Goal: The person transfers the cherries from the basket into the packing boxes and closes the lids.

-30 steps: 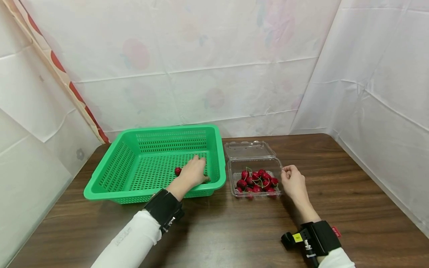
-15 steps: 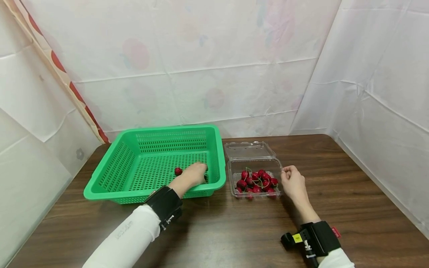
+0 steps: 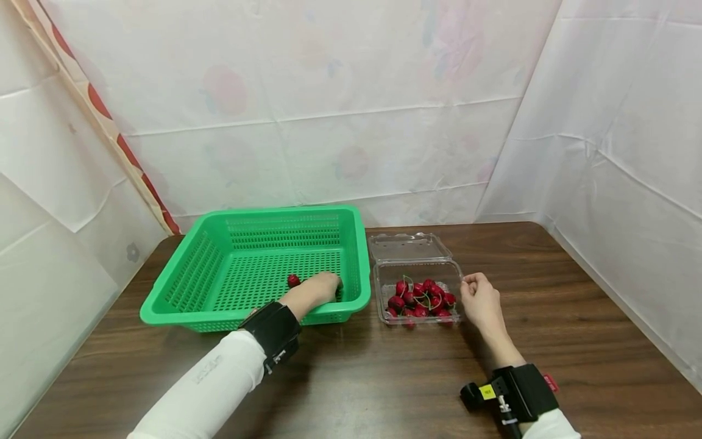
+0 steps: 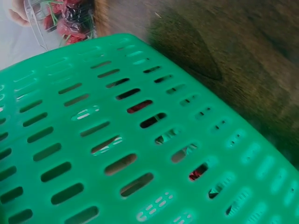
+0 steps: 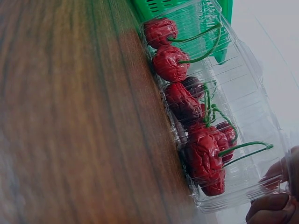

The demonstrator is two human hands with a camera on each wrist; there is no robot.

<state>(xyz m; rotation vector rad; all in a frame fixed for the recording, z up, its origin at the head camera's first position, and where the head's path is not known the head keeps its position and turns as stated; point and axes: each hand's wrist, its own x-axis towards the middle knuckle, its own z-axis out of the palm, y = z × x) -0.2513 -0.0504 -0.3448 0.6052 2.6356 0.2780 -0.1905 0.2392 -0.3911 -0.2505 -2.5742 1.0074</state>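
My left hand reaches down into the right part of a green slotted basket. Its fingertips are hidden from the head view. Through the basket's slots, the left wrist view shows skin and bits of red, but not whether the fingers hold anything. One red cherry lies on the basket floor left of that hand. At its right-hand rim, a clear plastic clamshell box is pinched by my right hand. Several red cherries with green stems lie in the box.
The box's hinged lid lies folded back behind it. Basket and box stand side by side on a dark wooden table. White patterned sheeting rises behind the table and along both sides.
My left hand has moved lower into the basket, and its raised fingers now point down out of sight. The right hand keeps its place at the box rim.
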